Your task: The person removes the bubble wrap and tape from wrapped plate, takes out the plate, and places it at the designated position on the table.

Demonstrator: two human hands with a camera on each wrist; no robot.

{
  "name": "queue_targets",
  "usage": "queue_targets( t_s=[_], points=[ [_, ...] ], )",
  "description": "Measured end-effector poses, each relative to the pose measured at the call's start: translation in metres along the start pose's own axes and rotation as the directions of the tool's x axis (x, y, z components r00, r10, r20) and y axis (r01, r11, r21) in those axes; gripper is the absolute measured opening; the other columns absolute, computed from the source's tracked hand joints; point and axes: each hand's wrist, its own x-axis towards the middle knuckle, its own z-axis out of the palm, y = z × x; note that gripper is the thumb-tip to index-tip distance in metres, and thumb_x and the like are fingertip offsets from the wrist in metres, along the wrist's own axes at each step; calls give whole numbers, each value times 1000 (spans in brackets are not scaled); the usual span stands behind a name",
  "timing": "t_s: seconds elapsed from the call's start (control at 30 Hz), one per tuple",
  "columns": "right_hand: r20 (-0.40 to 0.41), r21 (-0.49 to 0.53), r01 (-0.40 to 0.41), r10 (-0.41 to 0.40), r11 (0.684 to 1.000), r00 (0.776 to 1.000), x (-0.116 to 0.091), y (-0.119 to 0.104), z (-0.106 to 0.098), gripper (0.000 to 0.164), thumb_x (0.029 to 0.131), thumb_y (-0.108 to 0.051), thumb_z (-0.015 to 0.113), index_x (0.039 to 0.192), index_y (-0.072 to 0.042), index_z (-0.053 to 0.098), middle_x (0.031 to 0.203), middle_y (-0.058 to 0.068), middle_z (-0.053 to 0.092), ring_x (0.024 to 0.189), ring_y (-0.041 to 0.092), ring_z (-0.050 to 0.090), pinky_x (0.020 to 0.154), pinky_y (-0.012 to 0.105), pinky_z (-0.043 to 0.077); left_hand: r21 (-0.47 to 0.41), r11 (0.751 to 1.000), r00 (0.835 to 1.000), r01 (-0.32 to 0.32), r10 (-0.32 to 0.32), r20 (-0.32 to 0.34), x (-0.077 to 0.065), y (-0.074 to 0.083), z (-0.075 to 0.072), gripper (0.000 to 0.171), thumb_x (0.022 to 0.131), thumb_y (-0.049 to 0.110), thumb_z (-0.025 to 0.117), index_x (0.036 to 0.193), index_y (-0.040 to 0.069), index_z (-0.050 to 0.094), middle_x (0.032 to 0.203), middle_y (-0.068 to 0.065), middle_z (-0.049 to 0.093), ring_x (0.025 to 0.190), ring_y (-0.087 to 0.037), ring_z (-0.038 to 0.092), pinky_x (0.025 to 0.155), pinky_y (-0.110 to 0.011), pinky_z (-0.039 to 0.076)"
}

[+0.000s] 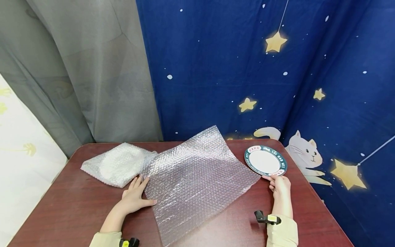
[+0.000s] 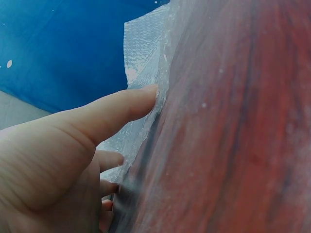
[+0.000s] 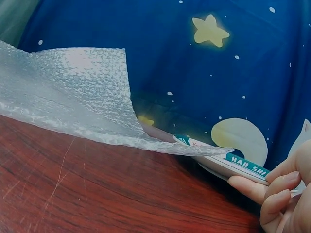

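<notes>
A sheet of bubble wrap (image 1: 200, 181) lies across the middle of the table, its far corner raised. My left hand (image 1: 134, 199) rests at the sheet's left edge with fingers spread; in the left wrist view the thumb (image 2: 121, 107) touches that edge. At the right, my right hand (image 1: 280, 187) pinches the near rim of a white plate (image 1: 265, 160) with a green lettered border. The right wrist view shows the plate (image 3: 248, 167) tilted slightly, fingers under its rim and thumb above. The sheet's right corner (image 3: 214, 149) overlaps the plate's side in that view.
A bubble-wrapped bundle (image 1: 121, 164), with something round and white inside, sits at the table's back left, beside the sheet. The reddish wooden table (image 1: 234, 223) ends at a blue star-patterned curtain (image 1: 213, 68) and a grey curtain (image 1: 108, 75).
</notes>
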Motion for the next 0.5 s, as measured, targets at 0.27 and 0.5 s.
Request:
queue_targets(
  t_s=[0.27,0.5],
  points=[
    [75,70,-45,40,996,996,6,-1,-5,8,100,-4,38,98,-1,45,62,1,66,42,-1,32,43,12,32,-7,1000,1000,2,-2,2,0,0,0,105,74,53,75,148,-4,28,151,-33,12,137,-50,5,93,-72,20],
    [92,65,-85,79,994,993,9,0,-8,9,101,-4,37,102,1,45,63,1,67,42,0,34,44,12,33,-5,1000,1000,-2,2,3,0,-1,1,105,75,54,74,148,-4,27,152,-33,11,137,-50,5,93,-71,20]
  ],
)
